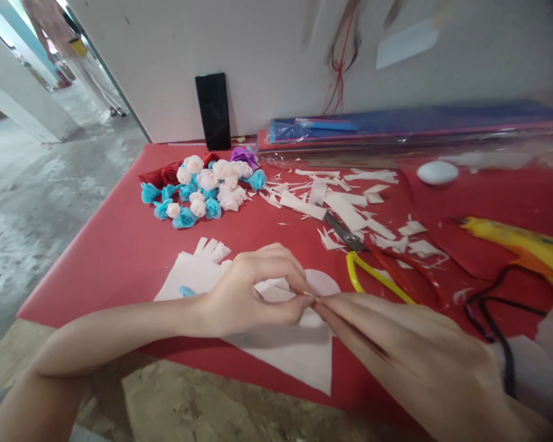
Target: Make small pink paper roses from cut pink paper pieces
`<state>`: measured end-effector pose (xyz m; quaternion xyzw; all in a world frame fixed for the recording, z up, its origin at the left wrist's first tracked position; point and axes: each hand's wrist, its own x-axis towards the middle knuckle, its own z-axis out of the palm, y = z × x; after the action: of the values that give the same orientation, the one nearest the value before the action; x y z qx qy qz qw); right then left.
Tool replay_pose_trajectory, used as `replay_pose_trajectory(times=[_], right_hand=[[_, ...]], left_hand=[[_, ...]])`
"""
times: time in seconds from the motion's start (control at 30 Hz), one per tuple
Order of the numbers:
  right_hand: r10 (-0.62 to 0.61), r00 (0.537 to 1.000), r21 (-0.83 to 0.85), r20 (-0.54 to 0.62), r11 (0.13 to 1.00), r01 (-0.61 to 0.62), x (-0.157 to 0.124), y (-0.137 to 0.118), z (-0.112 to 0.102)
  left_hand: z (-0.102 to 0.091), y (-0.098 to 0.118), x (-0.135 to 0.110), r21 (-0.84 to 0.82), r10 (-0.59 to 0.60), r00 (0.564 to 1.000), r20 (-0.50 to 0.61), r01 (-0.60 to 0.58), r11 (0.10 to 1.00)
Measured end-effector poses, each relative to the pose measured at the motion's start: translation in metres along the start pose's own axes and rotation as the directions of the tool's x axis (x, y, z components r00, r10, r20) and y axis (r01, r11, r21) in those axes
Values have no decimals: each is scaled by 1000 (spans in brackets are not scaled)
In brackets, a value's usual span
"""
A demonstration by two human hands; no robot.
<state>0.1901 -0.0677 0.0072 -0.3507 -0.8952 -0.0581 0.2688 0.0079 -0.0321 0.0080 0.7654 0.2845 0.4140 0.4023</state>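
Note:
My left hand (258,288) comes in from the left with thumb and forefinger pinched together. From the right, my right hand (410,350) meets it, fingertips pressed closed at the same spot. Between the two pinches shows a sliver of a small pale paper piece (309,295), mostly hidden by fingers. Below both hands lies a white paper sheet (299,362) on the red tabletop (239,236). A rounded pale pink paper piece (325,282) sits just behind the fingertips. A small blue item (187,291) rests on the sheet by my left wrist.
Paper flowers (207,180) in white, blue, red and purple are heaped at back left. A black phone (213,110) leans against the wall. Pliers-like scissors (350,236) lie among white paper scraps (348,212). At right are a yellow glue gun (520,236) and a white egg-shaped object (437,173).

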Motion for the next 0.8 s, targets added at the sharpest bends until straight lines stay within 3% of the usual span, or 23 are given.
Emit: replay_pose_trajectory(times=[0.1,0.2,0.33,0.5,0.57,0.63,0.73,0.8], right_hand=[[32,999,25,-37,999,-31,2,-1,-2],[163,987,201,-17,967,-156,11,-2,-4],[256,953,459,160,836,-301,20,1,-7],[293,857,614,425,602,-510,19,7,-7],[266,810,664,523,469,-583,18,8,-6],[228,750,698,620,276,-661,18,8,-5],[159,620,630,769,-17,-777,18,9,-4],[96,550,559,829,-163,-813,19,10,-4]], left_hand=[[-2,0,2,-34,-1,999,32,2,999],[-8,0,5,-98,23,989,149,-8,995],[-16,1,7,-94,50,963,263,-26,995],[-17,1,8,-113,39,957,287,-6,994],[-18,0,8,-132,33,950,312,9,991],[-19,0,8,-151,24,941,337,29,988],[-20,0,9,-176,18,928,371,51,983],[-20,0,9,-188,27,922,385,50,981]])
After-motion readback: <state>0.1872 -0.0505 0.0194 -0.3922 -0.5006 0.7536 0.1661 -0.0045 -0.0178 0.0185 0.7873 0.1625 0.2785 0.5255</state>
